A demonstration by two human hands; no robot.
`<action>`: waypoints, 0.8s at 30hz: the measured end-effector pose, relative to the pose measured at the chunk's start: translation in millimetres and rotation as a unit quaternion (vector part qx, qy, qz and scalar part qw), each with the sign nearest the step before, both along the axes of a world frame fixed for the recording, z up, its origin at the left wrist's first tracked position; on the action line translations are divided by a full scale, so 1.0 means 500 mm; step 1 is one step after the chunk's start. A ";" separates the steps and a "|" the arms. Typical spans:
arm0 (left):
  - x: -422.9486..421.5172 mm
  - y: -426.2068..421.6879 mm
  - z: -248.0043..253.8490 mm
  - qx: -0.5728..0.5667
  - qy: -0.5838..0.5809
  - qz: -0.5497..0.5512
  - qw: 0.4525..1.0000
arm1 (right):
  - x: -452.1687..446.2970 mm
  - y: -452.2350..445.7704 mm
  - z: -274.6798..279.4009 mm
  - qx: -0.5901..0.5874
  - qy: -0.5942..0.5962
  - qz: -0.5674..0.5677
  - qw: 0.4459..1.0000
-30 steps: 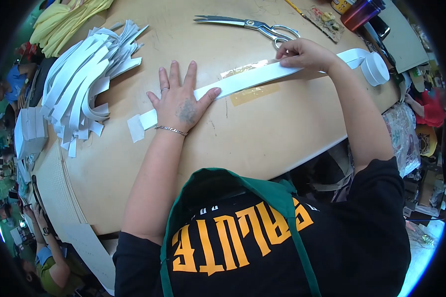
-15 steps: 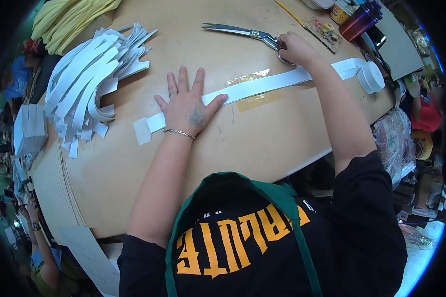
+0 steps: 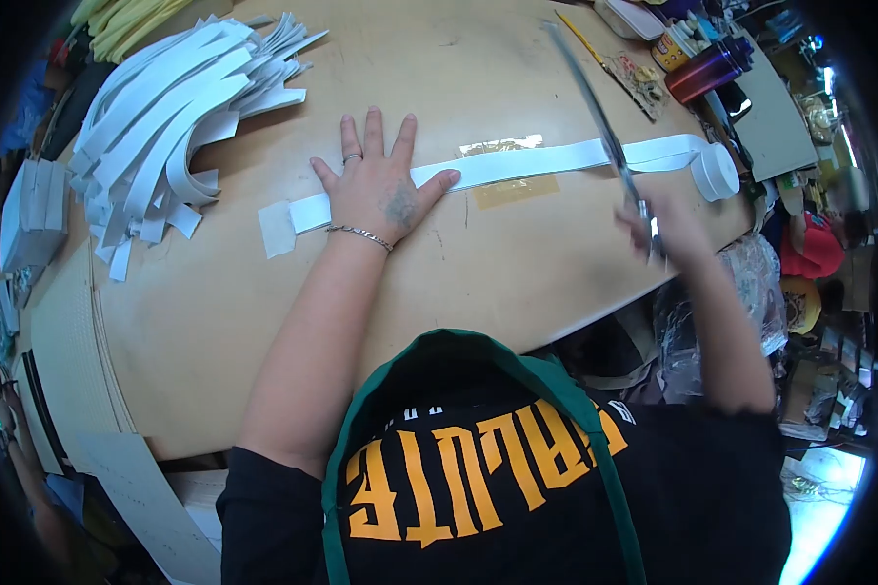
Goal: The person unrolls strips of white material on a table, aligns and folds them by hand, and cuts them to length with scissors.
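Across the table runs a white strip [image 3: 532, 166], flat under my left hand [image 3: 380, 185], whose fingers are spread and pressed down near its left end. On the right the strip leads to a white roll [image 3: 716, 173]. My right hand [image 3: 661, 229], smeared by motion, grips the handles of metal scissors [image 3: 605, 127]. The long blades point away from me and pass over the strip near the roll. Clear tape [image 3: 517, 192] lies on the table beneath the strip, and a pale tape piece [image 3: 276, 231] sits by its left end.
A heap of cut white strips [image 3: 166, 127] lies at the left, with yellow material [image 3: 132, 29] behind it. At the back right are a yellow pencil [image 3: 578, 35], a purple-red bottle [image 3: 709, 70] and a jar [image 3: 671, 49]. Cardboard sheets [image 3: 63, 341] line the left edge.
My right hand has come toward me and to the right with the scissors, whose blades swung from pointing left to pointing away, across the strip. My left hand stays on the strip.
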State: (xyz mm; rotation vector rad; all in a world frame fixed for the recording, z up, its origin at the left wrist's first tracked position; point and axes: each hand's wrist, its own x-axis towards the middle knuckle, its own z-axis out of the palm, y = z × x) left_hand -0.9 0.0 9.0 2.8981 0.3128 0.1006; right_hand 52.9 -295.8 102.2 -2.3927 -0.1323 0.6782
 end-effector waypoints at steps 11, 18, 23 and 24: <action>0.000 0.000 -0.001 0.000 0.003 -0.006 1.000 | -0.287 -0.020 -0.073 0.236 0.323 0.028 0.916; 0.002 -0.001 0.001 0.004 0.014 -0.006 1.000 | -0.282 0.002 -0.081 0.287 0.324 -0.028 0.901; 0.003 -0.001 0.003 0.008 0.018 -0.007 1.000 | -0.275 0.016 -0.074 0.254 0.303 -0.019 0.918; 0.003 0.000 0.003 0.008 0.018 -0.007 1.000 | -0.274 0.018 -0.074 0.249 0.298 -0.019 0.921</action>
